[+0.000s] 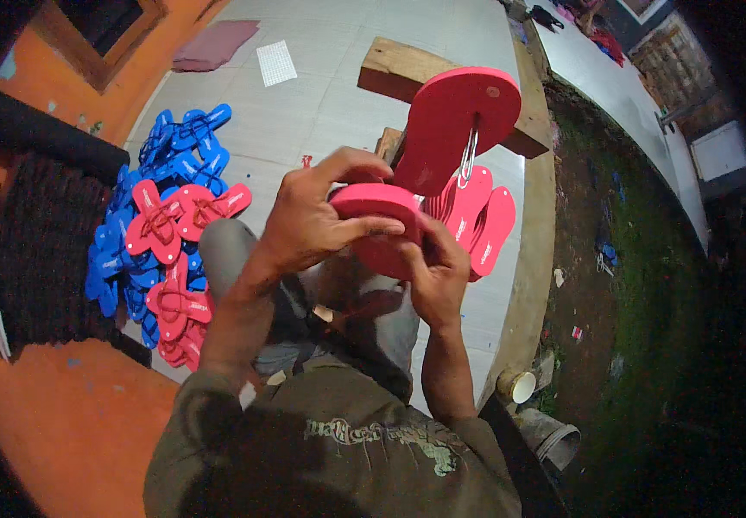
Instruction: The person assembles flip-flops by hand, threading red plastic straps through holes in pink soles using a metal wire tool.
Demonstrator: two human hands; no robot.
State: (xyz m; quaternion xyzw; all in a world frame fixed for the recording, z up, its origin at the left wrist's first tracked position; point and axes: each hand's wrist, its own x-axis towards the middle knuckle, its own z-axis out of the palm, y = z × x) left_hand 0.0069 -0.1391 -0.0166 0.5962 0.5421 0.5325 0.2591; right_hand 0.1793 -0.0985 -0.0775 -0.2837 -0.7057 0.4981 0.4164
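Both hands hold a red flip-flop sole [377, 200] in front of my chest, its rounded end bent upward. My left hand [308, 216] grips it from the left, thumb along the near face and fingers over the far side. At its right edge my right hand [438, 272] pinches it between thumb and fingers. Just beyond, a second red sole [455, 121] stands tilted against a wooden beam [399, 69], with a bent metal wire loop [468, 155] poking out of it. Behind my right hand stands a row of red soles [485, 224].
Blue flip-flops [187, 168] lie heaped on the tiled floor to the left, with red flip-flops [166, 224] on top. Farther left is a dark ribbed stack [53, 250]. A white sheet [276, 64] and maroon cloth [213, 47] lie ahead. Buckets [550, 436] stand right, beside dark ground.
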